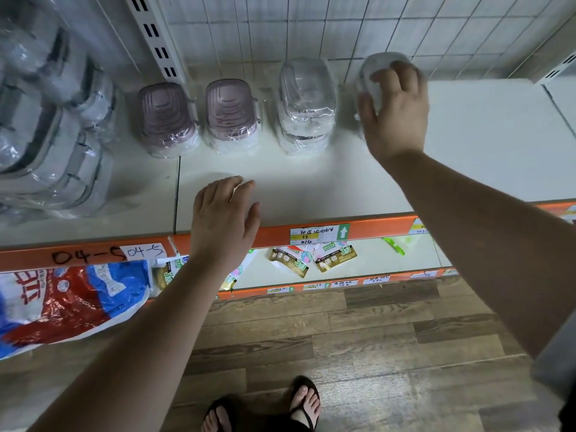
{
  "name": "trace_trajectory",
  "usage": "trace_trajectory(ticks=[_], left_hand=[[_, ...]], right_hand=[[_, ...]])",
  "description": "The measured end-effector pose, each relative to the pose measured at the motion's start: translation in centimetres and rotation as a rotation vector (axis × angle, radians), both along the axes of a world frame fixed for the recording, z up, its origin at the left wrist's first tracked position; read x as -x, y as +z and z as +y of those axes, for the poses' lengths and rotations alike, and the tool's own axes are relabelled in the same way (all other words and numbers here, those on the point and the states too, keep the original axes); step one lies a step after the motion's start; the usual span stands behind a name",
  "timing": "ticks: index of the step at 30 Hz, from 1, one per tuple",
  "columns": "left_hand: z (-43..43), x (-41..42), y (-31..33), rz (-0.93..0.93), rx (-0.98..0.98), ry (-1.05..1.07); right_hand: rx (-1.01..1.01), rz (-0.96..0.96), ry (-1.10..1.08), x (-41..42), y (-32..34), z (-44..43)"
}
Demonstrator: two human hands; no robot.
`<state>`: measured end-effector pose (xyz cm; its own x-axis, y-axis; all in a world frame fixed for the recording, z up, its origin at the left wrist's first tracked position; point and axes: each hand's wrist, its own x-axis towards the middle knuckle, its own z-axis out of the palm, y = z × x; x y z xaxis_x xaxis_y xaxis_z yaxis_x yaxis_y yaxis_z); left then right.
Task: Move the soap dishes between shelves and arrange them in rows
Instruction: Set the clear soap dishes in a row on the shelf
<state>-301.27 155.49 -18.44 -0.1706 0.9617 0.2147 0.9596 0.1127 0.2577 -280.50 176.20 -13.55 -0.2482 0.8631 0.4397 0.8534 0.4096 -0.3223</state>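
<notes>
Orange shelf edge (37,257) reads "04-5"; right grip (396,120) holds soap dish (378,65).

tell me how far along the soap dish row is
Done: two purple soap dishes and a clear wrapped stack stand side by side at the back of the shelf. In hand: the right hand grips another clear soap dish at the row's right end; the left hand hovers open, holding nothing. Left: lining it up and letting go. Whether more dishes wait elsewhere isn't visible.

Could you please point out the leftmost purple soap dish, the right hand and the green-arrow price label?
leftmost purple soap dish (166,120), head view, ribbed top
right hand (397,116), head view, its back
green-arrow price label (318,234), head view, handwritten middle
</notes>
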Motion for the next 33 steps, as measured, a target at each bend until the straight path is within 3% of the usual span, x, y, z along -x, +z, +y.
trace_trajectory(ticks=[3,7,25,33], left_hand=[[0.4,-0.2,0.2,-0.008,0.021,0.012],[0.6,-0.3,0.5,-0.027,0.025,0.025],[1.5,-0.5,0.5,-0.035,-0.025,0.034],[0.4,-0.3,3.8,0.011,-0.158,0.034]], right_hand=[[0.011,0.169,0.159,3.1,-0.2,-2.0],[0.124,0.141,0.227,5.8,-1.0,-3.8],[0.112,0.009,0.058,4.1,-1.4,-1.7],[0.098,0.142,0.108,4.4,-0.5,-8.3]])
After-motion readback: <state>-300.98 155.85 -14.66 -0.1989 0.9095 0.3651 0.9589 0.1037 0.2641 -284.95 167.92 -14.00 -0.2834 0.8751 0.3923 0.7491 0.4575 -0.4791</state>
